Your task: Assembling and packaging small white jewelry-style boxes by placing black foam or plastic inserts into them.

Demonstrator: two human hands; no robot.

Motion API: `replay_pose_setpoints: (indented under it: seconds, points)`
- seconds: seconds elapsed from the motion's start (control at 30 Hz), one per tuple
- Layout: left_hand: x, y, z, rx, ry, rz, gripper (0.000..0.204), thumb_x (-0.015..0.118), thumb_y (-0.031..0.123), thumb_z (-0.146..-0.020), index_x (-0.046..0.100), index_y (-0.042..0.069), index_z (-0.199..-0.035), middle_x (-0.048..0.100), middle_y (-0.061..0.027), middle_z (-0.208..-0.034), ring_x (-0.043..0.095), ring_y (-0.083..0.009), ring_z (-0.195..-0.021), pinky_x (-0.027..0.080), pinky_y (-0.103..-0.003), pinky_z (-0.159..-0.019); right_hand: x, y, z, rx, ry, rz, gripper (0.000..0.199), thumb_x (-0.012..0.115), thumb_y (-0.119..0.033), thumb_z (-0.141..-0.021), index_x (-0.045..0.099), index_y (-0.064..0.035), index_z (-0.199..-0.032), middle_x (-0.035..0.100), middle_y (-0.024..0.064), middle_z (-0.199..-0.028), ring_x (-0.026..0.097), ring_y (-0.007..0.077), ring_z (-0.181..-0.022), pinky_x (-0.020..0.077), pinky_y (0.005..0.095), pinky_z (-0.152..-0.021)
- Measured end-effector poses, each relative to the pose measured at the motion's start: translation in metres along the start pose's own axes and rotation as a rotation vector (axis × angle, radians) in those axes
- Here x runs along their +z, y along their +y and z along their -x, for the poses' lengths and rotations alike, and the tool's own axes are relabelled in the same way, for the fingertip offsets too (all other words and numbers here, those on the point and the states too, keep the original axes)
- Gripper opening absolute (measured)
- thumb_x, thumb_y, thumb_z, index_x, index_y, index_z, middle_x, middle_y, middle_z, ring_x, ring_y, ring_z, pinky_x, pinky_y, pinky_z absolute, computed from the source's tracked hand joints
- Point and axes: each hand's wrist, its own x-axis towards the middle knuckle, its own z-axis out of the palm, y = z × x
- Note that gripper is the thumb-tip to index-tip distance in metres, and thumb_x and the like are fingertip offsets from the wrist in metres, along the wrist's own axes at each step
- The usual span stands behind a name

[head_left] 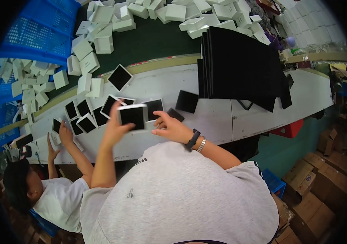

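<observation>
My left hand (pixel 116 129), a little smeared by motion, grips a small white box with a black inner face (pixel 134 116) by its left side, tilted above the table. Just right of that box is my right hand (pixel 173 127), its fingers apart and slightly curled, with nothing in it. A dark watch band and bangles sit on its wrist. Behind the held box lies another black-filled white box (pixel 154 107). Beyond my right fingertips are loose black square pads (pixel 187 101), one of them partly hidden by the hand.
Several black-filled boxes (pixel 87 123) lie to the left, where a co-worker's hands (pixel 65 133) handle one. A stack of black sheets (pixel 242 65) stands right of centre. White boxes (pixel 102 42) are heaped along the green belt (pixel 149 38), by blue crates (pixel 39 28). Cartons (pixel 311 211) stand lower right.
</observation>
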Motion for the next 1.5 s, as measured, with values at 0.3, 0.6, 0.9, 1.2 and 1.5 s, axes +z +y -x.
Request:
replay_pose_setpoints:
  seconds: [0.3,0.6,0.9,1.2,1.5]
  points:
    - [0.036,0.056,-0.218,0.343,0.287,-0.135,0.053,0.068,0.026,-0.084,0.049,0.009,-0.13,0.05,-0.0145,-0.128,0.055,-0.024,-0.11,0.049,-0.035,-0.086,-0.095,0.072,-0.028,0.044,0.433,1.076,0.065,0.077,-0.02,-0.069,0.047,-0.0037,-0.124,0.05,0.0169,-0.113,0.047,0.0346,-0.11,0.038,0.0451,-0.095]
    - [0.154,0.056,-0.416,-0.411,-0.002,0.228,0.059,0.063,0.051,-0.076,0.06,0.001,-0.108,0.063,-0.0121,-0.095,0.062,-0.0229,-0.072,0.05,-0.033,-0.062,-0.112,0.005,0.012,-0.075,0.309,0.032,0.025,0.063,-0.007,-0.084,0.055,-0.0012,-0.107,0.057,0.0086,-0.101,0.054,0.0217,-0.095,0.0448,0.0308,-0.083]
    - [0.094,0.07,-0.189,0.006,-0.058,0.302,0.029,0.06,0.021,-0.081,0.056,0.001,-0.102,0.061,-0.0073,-0.078,0.061,-0.0144,-0.064,0.05,-0.026,-0.056,-0.132,-0.045,0.012,-0.363,0.604,-0.198,0.028,0.06,-0.015,-0.092,0.053,0.0,-0.114,0.06,0.0013,-0.098,0.052,0.0065,-0.085,0.0425,0.0207,-0.075]
    - [0.067,0.038,-0.013,0.066,0.086,0.407,0.04,0.049,0.037,-0.096,0.066,0.001,-0.105,0.061,0.0032,-0.077,0.048,-0.004,-0.061,0.039,-0.02,-0.052,-0.054,-0.048,0.022,-0.236,-0.023,0.225,0.032,0.051,-0.016,-0.093,0.049,0.0015,-0.12,0.035,0.0122,-0.128,0.035,0.0274,-0.121,0.0255,0.0361,-0.107]
    - [0.065,0.047,0.029,0.372,0.109,0.15,0.039,0.056,0.033,-0.091,0.065,-0.001,-0.107,0.064,-0.0039,-0.08,0.055,-0.0108,-0.068,0.044,-0.024,-0.063,-0.025,-0.044,0.062,-0.345,0.134,0.725,0.042,0.057,-0.016,-0.09,0.041,0.0029,-0.123,0.033,0.0133,-0.133,0.031,0.0299,-0.127,0.0285,0.0387,-0.106]
